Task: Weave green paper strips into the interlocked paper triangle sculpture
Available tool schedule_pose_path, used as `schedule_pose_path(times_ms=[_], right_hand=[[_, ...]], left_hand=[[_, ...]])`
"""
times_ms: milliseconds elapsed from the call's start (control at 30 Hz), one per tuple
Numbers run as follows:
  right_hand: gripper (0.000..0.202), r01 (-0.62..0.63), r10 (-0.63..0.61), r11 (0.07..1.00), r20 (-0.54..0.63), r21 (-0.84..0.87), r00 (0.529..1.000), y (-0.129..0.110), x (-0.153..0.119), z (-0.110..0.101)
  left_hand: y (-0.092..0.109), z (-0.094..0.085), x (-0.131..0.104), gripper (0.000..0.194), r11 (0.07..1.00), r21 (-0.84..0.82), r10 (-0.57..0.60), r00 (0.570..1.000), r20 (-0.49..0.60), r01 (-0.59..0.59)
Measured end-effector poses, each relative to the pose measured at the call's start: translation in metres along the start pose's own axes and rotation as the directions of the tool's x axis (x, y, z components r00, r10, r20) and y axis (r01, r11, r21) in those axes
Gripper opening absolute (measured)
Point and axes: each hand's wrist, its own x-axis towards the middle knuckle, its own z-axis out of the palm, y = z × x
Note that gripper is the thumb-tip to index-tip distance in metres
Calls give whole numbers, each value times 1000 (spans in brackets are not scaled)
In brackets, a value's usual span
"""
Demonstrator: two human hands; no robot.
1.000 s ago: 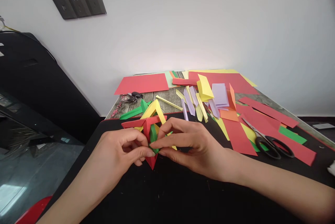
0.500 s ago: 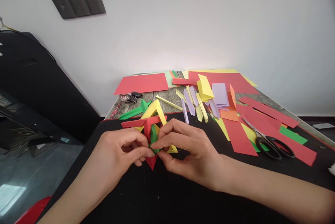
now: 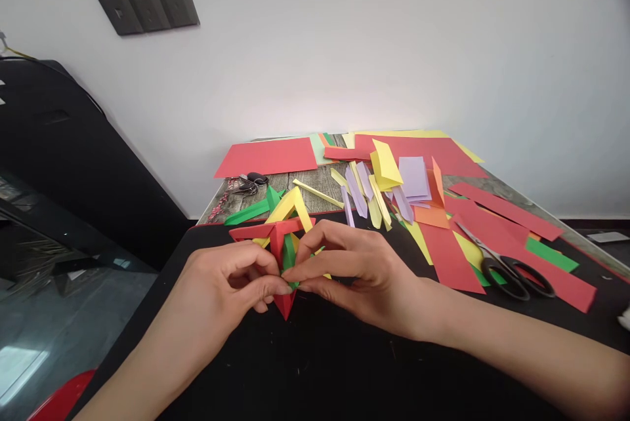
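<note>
A folded paper model (image 3: pixel 279 232) of red, yellow and green strips stands over the black mat, its red point facing down toward me. My left hand (image 3: pixel 231 283) pinches its lower part from the left, thumb and fingers closed near the green strip. From the right, my right hand (image 3: pixel 354 273) pinches the same green strip (image 3: pixel 289 252) between thumb and fingertips, which nearly meet the left thumb. The fingers hide part of the model's lower middle and right side.
Scissors (image 3: pixel 512 270) lie on red and green paper strips at the right. Folded purple strips (image 3: pixel 355 191), a yellow folded sheet (image 3: pixel 386 165) and a red sheet (image 3: pixel 268 157) lie behind the hands. Keys (image 3: pixel 251 181) rest at the back left.
My right hand has shifted slightly, its thumb straighter and closer to the fingertips. My left hand and the model have barely moved.
</note>
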Motion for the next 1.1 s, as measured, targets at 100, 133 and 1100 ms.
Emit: schedule_pose_path(times_ms=[100,133,1100], right_hand=[[24,1,0,1000,-25,3,1000,0,-1,2],[25,-4,4,1000,-28,4,1000,-1,-1,3],[20,7,-7,1000,-7,19,1000,-1,0,0]], left_hand=[[0,0,0,16,1000,2,9,1000,-5,-9],[-1,1,0,16,1000,1,10,1000,-1,-10],[-9,2,1,17,998,17,65,998,-15,-65]])
